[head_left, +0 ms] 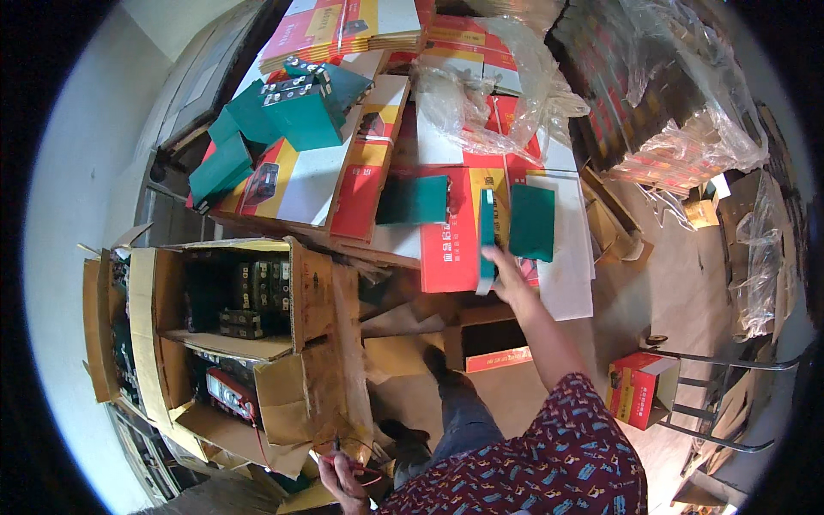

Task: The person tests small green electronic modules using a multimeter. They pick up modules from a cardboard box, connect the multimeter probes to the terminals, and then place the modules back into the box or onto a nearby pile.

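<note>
Green block (487, 221) over red-and-white cartons (446, 257), tan floor (657, 287), pale wall (86, 189) at left.

White characters ran down the red flat carton (435, 268) at the near edge of the stack (562, 283). More print was on folded cartons (330, 27) at its far edge. Red multimeter (230, 393) display: too small to read.
</note>
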`<state>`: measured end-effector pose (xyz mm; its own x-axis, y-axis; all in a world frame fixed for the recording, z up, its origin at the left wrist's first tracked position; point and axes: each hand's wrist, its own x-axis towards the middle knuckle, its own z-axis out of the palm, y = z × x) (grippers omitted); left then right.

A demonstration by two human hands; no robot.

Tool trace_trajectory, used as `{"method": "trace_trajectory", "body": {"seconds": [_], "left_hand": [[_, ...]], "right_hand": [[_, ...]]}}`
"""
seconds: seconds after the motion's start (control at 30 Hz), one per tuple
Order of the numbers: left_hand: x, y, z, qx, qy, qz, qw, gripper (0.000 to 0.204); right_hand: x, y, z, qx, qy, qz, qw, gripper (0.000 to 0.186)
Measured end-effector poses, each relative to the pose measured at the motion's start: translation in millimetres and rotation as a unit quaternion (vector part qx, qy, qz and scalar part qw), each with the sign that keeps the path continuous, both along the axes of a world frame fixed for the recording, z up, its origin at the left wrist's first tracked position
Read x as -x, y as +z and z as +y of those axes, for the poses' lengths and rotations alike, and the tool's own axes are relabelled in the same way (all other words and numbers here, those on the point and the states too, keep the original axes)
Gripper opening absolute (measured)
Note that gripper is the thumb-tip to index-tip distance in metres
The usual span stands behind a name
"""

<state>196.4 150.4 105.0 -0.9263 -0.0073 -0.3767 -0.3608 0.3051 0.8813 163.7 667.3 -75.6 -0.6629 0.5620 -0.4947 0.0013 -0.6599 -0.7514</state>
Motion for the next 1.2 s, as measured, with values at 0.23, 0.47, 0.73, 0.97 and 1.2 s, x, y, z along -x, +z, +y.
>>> {"method": "trace_trajectory", "body": {"seconds": [0.23,0.47,0.73,0.97,1.2], "left_hand": [[69,-58,114,-0.195,-0.046,-0.13,0.971,0.016],[79,-72,153,-0.244,-0.083,-0.103,0.961,0.02],[58,-91,128,-0.17,-0.157,-0.088,0.969,0.028],[48,-78,90,-0.072,-0.19,-0.099,0.974,0.025],[32,-96,84,-0.078,-0.178,-0.114,0.974,0.021]], "right_hand": [[-100,29,-128,0.269,0.175,0.167,0.932,0.078],[-56,89,-161,0.188,0.286,-0.012,0.94,0.088],[-20,109,-99,-0.204,0.47,-0.06,0.857,0.062],[41,97,-3,-0.669,0.561,-0.063,0.482,0.04],[92,74,54,-0.736,0.548,-0.112,0.381,0.029]]}}
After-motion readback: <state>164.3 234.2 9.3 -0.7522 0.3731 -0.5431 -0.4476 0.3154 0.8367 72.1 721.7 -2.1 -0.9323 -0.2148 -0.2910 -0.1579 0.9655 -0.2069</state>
